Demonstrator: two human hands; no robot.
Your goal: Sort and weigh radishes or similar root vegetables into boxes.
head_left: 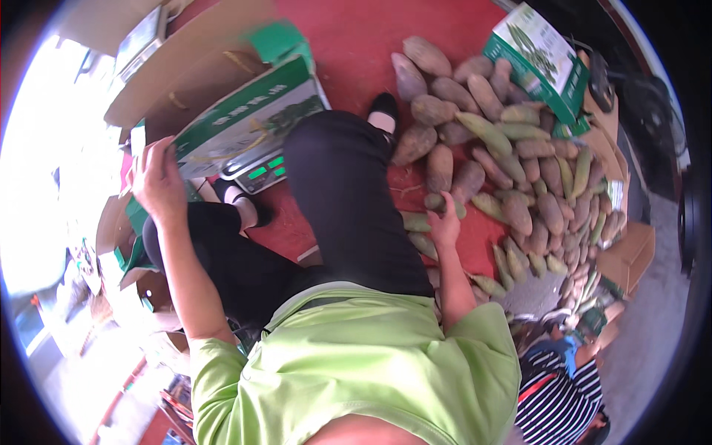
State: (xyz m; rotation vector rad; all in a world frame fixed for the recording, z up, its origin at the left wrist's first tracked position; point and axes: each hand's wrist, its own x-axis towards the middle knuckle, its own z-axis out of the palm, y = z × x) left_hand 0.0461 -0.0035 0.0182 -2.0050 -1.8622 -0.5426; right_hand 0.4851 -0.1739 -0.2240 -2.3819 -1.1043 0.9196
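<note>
Fingers of your left hand (pixel 157 182) grip the edge of the green-and-white printed cardboard box (pixel 248 119), which sits tilted on a flat digital scale with a green-lit display (pixel 259 172). Your right hand (pixel 445 226) reaches down to the near edge of the heap of brown and greenish oblong tubers (pixel 519 159) on the red floor mat (pixel 348 44); fingers curl loosely, and whether they hold one you cannot tell.
</note>
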